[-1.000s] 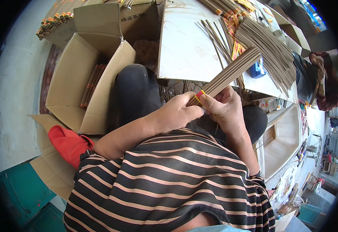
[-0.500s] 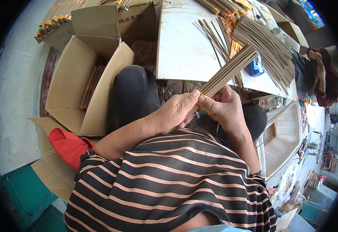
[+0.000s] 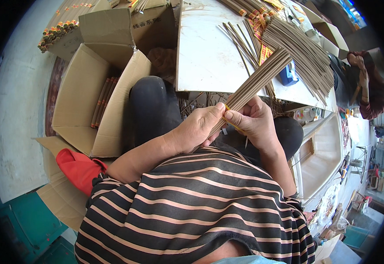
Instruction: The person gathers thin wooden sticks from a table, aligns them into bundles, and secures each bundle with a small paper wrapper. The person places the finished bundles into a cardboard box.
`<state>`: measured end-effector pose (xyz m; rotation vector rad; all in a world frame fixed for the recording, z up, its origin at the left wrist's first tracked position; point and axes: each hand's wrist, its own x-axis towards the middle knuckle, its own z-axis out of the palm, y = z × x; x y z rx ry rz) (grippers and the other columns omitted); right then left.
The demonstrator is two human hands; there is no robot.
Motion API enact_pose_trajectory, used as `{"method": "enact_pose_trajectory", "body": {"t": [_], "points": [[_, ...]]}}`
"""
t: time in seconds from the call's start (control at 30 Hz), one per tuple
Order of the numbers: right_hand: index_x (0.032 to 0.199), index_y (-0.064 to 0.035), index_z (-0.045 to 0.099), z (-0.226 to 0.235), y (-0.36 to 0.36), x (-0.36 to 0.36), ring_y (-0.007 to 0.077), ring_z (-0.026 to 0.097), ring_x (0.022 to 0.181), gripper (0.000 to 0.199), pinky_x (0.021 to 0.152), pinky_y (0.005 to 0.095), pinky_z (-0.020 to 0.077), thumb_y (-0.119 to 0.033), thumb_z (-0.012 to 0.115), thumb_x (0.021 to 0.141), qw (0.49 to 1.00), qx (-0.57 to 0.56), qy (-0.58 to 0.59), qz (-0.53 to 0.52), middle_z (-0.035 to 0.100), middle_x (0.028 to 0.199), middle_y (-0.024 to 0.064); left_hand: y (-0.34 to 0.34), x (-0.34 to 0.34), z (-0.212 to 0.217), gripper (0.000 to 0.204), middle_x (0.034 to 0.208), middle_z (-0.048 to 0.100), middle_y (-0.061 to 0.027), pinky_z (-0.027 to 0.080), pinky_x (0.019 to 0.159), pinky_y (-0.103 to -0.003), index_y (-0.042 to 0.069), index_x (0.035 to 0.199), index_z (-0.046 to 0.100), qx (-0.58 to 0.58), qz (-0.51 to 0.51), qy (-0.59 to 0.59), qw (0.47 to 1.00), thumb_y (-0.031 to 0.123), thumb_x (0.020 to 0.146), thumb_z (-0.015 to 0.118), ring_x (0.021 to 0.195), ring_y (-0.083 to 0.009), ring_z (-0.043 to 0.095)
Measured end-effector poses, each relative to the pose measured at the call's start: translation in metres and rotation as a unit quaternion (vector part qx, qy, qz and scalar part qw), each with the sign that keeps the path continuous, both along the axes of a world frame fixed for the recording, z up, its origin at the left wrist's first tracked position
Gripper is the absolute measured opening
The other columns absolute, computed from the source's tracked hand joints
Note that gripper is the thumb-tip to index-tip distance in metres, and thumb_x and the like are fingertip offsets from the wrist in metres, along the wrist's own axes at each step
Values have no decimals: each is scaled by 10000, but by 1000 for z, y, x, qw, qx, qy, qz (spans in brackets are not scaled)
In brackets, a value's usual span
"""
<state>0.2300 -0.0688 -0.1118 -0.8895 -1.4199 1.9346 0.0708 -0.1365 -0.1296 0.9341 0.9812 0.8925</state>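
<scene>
Left hand (image 3: 199, 126): closed round the brown stick bundle (image 3: 259, 78), thumb pressing down.
Right hand (image 3: 258, 124): thumb and finger pinching the yellow strip (image 3: 236, 126) here.
Bundle: slanting out across the tabletop's (image 3: 205, 57) near edge.
Risk: slack strip, and sticks could slide loose.
Writing: dark characters on a carton flap (image 3: 157, 31); strip unreadable.

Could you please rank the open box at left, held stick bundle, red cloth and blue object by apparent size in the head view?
1. Open box at left
2. Stick bundle and red cloth: too close to rank
3. Blue object
</scene>
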Motion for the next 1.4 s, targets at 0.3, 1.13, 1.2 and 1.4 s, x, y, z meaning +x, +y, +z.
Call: {"method": "enact_pose_trajectory", "body": {"t": [0.3, 1.13, 1.2, 1.4], "points": [[1109, 19, 486, -5, 5, 4, 76, 575, 714, 450, 609, 173, 443, -123, 727, 756, 998, 17, 37, 37, 625, 862, 46, -1, -1, 2, 511, 554, 424, 7, 347, 408, -166, 60, 857, 497, -8, 1, -2, 1000, 484, 962, 231, 427, -46, 390], [866, 39, 630, 16, -12, -2, 52, 486, 643, 301, 587, 193, 420, -260, 596, 877, 955, 171, -241, -5, 577, 695, 6, -3, 13, 0, 472, 737, 577, -127, 447, 676, -312, -44, 941, 563, 66, 120, 170, 976, 356, 982, 314, 706, -225, 560], [910, 38, 621, 17, -13, -3, 58, 501, 675, 291, 618, 195, 427, -251, 599, 876, 965, 143, -219, -2, 591, 737, 11, -5, 13, 0, 476, 731, 579, -133, 449, 670, -313, -46, 941, 563, 69, 119, 173, 975, 356, 983, 309, 701, -232, 563], [1002, 17, 580, -7, -20, -3, 89, 538, 783, 221, 695, 220, 445, -174, 576, 892, 999, 34, 18, -28, 601, 869, 32, -6, 12, 4, 490, 653, 539, -100, 440, 570, -291, -51, 963, 554, 88, 100, 145, 980, 369, 982, 302, 598, -190, 537]]}}
